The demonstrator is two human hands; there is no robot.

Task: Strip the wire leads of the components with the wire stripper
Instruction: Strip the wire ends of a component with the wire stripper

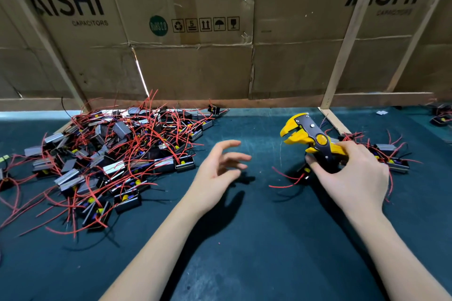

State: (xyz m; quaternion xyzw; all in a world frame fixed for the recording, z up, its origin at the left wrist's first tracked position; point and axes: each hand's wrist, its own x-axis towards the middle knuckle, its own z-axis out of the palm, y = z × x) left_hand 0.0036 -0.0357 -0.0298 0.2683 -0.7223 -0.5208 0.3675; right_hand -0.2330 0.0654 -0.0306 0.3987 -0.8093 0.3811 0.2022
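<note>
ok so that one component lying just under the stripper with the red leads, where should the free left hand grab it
Probably by its small black body, coming in from the left with the open left hand. The red leads fan out leftward and are too thin and floppy to steady it. The right hand and wire stripper crowd its right side and top, so the left side is the open approach.

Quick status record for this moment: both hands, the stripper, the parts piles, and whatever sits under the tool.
left hand: open, fingers spread, holds nothing
right hand: grips the wire stripper by its handles
stripper head: points left, no wire visible in it
big pile: left of the hands, red leads tangled
small pile: behind the right hand
single component: on the mat under the tool
</note>
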